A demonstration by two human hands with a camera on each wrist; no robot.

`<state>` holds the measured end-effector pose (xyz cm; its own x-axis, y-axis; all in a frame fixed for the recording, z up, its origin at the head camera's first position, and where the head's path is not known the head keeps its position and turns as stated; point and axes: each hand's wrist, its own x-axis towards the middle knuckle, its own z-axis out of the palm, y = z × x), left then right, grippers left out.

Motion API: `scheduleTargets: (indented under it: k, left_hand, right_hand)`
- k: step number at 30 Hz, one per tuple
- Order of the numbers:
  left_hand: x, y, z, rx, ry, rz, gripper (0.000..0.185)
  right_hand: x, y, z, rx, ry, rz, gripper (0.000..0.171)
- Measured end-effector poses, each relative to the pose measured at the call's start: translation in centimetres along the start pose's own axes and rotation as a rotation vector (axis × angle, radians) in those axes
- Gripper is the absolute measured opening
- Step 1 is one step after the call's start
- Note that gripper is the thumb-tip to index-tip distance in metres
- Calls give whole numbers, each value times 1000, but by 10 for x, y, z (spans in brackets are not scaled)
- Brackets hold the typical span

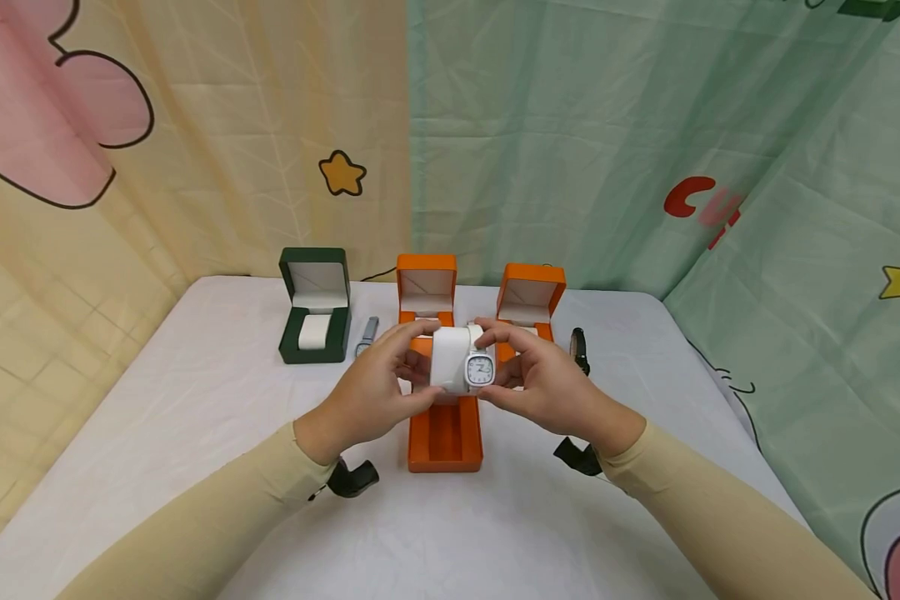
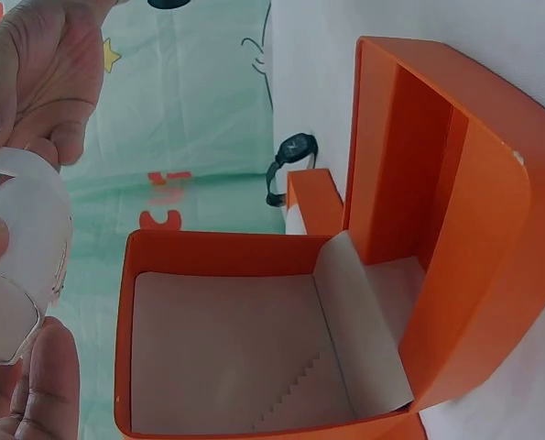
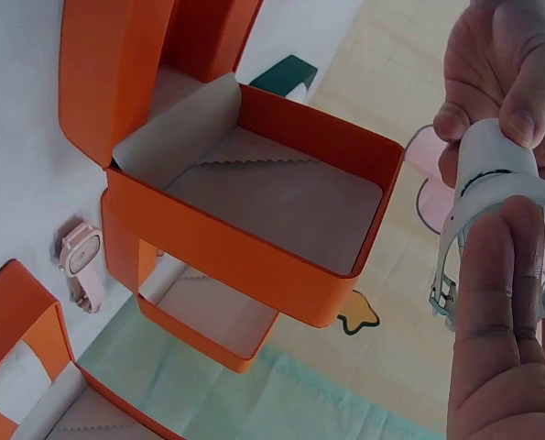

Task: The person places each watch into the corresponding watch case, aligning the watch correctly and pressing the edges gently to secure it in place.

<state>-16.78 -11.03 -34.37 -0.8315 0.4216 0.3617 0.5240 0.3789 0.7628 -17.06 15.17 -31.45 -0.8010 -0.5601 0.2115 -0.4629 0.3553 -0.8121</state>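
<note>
Over the open orange box (image 1: 445, 446), my left hand (image 1: 378, 387) grips a white watch cushion (image 1: 447, 358) between thumb and fingers. My right hand (image 1: 547, 379) pinches a white watch (image 1: 480, 369) at the cushion's right end. The watch has a squarish white dial facing me. In the right wrist view its white strap (image 3: 519, 188) curves round the cushion, and the clasp (image 3: 443, 298) hangs loose. The box's lower compartment, seen from the head, holds no cushion. Both hands partly cover the cushion's ends.
Behind stand a green box (image 1: 288, 333) with a white cushion and two open orange boxes (image 1: 427, 262) (image 1: 536, 272). A grey-blue watch (image 1: 369, 331) lies left, a black watch (image 1: 579, 348) right. The right wrist view shows a pale pink watch (image 3: 81, 261) on the white tablecloth.
</note>
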Motion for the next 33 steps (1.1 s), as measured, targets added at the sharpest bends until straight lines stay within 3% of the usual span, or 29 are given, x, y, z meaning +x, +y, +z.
scheduleTargets:
  k: [10,17,33]
  left_hand:
    - [2,2,-1,-47,5,-10,78]
    - [1,1,1,-100,-5,-18,76]
    - [0,1,2,-98,-23,-32,77]
  right_hand:
    - [0,0,-1,-39,2,-7,51]
    - [-2,0,0,-7,6,25,52]
    - [0,3,4,42,5,54,58]
